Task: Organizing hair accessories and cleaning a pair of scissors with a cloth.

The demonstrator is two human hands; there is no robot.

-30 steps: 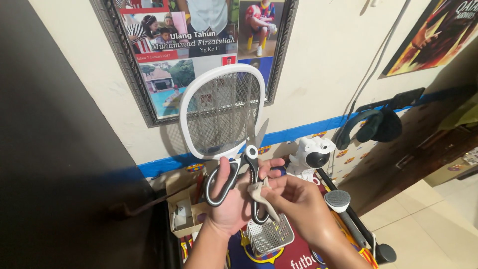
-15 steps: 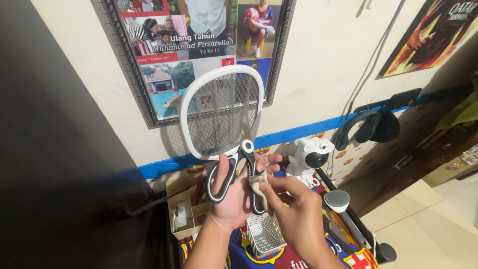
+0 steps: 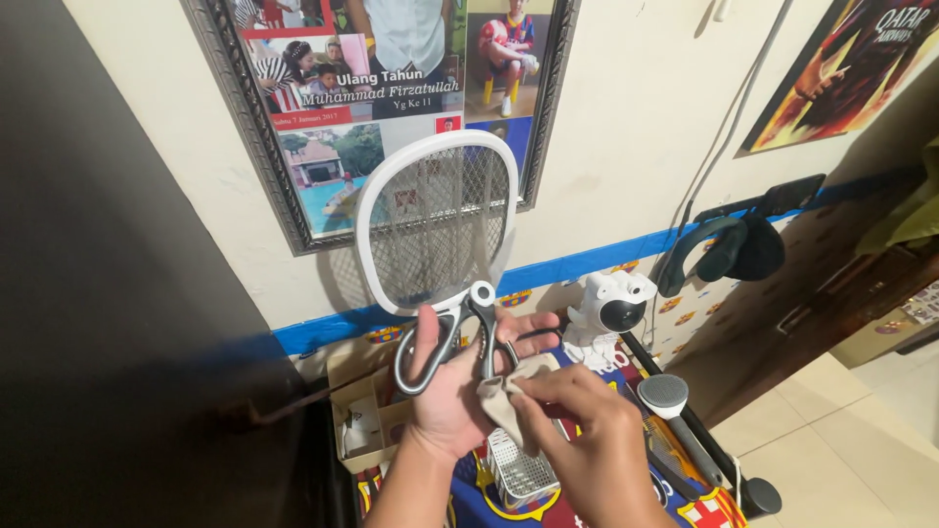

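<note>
Left hand (image 3: 445, 391) grips scissors (image 3: 460, 337) | right hand (image 3: 577, 430) pinches cloth (image 3: 509, 396) | wipe away from blades (keep handles steady).

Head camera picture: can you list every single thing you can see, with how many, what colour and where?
Scissors: one pair, black and grey handles, held up in the left hand.
Cloth: one, beige, pressed on the scissors.
Mesh racket: one, white frame, leaning on the wall behind the scissors.
Framed picture: one, dark frame, on the wall.
Toy robot: one, white, right of the hands.
Headphones: one pair, dark, hanging on the wall.
Wire basket: one, white, below the hands.
Cardboard box: one, brown, lower left.
Left hand: grips the scissors.
Right hand: pinches the cloth.
</note>
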